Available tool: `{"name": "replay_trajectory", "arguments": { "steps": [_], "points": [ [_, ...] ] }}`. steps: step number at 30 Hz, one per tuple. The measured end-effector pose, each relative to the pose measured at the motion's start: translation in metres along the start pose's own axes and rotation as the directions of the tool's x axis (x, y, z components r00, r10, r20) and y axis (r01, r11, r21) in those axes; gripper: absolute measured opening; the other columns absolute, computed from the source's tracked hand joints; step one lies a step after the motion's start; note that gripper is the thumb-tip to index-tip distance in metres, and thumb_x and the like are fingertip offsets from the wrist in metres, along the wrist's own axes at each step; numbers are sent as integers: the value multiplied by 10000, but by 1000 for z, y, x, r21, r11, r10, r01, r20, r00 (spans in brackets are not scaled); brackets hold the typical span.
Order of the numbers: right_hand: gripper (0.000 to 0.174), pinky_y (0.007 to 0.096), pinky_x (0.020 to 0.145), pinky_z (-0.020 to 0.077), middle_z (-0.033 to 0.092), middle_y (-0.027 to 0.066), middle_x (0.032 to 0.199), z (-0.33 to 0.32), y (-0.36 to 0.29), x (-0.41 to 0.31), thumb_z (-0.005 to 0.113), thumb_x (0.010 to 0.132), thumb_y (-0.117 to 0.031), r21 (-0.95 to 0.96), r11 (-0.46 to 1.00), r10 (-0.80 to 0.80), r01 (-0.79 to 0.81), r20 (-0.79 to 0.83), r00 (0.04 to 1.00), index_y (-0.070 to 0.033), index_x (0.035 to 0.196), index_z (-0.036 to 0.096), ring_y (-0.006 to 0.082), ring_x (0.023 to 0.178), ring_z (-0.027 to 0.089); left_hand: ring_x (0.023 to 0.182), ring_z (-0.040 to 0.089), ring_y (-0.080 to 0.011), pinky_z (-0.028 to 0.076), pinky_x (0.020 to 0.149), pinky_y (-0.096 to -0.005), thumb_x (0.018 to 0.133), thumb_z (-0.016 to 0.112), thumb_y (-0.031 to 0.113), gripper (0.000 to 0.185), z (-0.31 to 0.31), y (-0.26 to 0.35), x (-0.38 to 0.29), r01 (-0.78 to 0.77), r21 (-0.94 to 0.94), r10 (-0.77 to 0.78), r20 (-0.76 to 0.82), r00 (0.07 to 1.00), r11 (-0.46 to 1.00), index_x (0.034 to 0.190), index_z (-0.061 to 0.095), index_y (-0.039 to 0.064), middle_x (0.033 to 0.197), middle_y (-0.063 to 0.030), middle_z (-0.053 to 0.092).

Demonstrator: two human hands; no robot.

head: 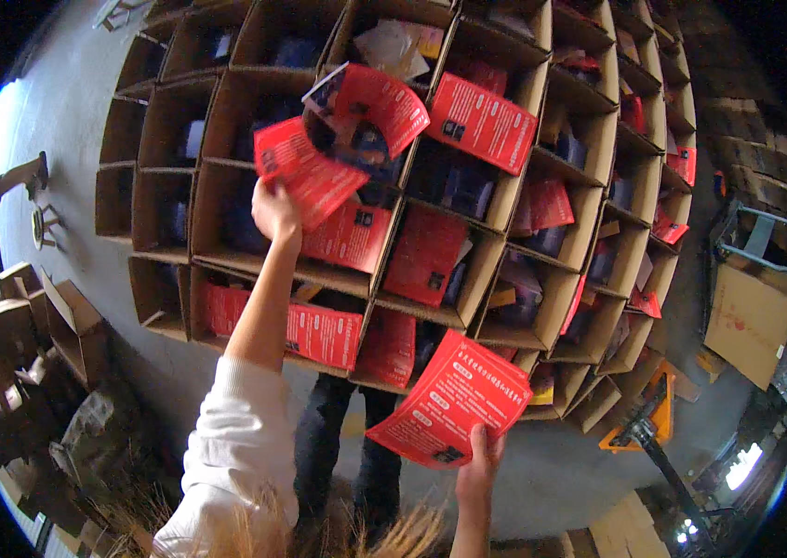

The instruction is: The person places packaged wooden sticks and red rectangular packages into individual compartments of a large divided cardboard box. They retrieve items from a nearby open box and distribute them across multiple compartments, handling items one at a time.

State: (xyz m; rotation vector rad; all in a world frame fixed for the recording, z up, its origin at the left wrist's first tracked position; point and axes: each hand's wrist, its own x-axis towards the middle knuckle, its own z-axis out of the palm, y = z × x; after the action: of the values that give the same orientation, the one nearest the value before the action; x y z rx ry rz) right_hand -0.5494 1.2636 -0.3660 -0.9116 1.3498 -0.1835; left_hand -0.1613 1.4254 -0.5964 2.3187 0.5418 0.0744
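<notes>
My left hand (276,211) reaches over the rows of open cardboard boxes (376,282), its fingers at the edge of a bent red printed leaflet (313,178). Just beyond it, a second curled red leaflet (383,104) lies over a box opening; whether it rests on the rims cannot be told. Close to my body, my right hand (483,450) grips a stack of red leaflets (453,401) bearing white writing, thumb on top. Another red leaflet (484,122) lies tilted across box rims. Beneath my left wrist, a leaflet (348,237) sits in a box.
More boxes hold red leaflets (425,254) and dark contents. A hand truck with an orange base (638,408) stands at right, near a grey metal cart (760,237) and a flat carton (749,321). Open cartons (72,321) and a small stool (45,227) are at left.
</notes>
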Motion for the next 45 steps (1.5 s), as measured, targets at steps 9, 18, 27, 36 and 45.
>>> {"name": "replay_trajectory", "arguments": {
  "steps": [9,18,27,36,45],
  "points": [
    [560,387,995,435,556,81,1282,-2,20,4,694,901,-224,53,998,-9,14,-106,994,-50,1356,417,209,1148,552,780,671,-174,530,708,-334,847,692,163,200,106,133,120,46,-660,58,135,989,750,956,689,-6,894,-106,719],
    [505,388,972,450,576,95,1269,-19,39,-13,655,928,-182,63,998,38,-27,-179,983,-45,1358,427,203,1119,577,836,623,-173,515,735,-322,826,761,238,383,132,99,39,-191,-343,339,450,826,920,1076,575,16,947,-89,656],
    [454,354,868,490,625,90,1121,-49,19,-122,710,888,-251,-217,975,11,-41,-137,990,-21,1238,534,198,984,602,1398,311,-248,265,1144,-445,875,644,546,966,-230,64,-278,764,250,23,945,-327,595,1556,94,135,1508,-95,351],
    [473,373,847,505,652,83,1124,-120,-14,-250,690,912,-221,-139,990,-45,34,-78,996,-23,1289,484,218,989,628,956,594,-134,489,803,-296,965,593,120,495,-349,133,-388,251,-294,312,950,-34,922,1391,347,65,1142,-64,616],
    [384,375,848,500,658,216,1062,-272,-56,-296,642,935,-266,-348,874,-351,338,27,936,1,1194,548,273,977,646,1111,602,-198,477,982,-373,949,628,204,397,-384,148,-527,498,383,-165,889,-426,778,1304,526,57,1236,-78,622]
  ]
}}
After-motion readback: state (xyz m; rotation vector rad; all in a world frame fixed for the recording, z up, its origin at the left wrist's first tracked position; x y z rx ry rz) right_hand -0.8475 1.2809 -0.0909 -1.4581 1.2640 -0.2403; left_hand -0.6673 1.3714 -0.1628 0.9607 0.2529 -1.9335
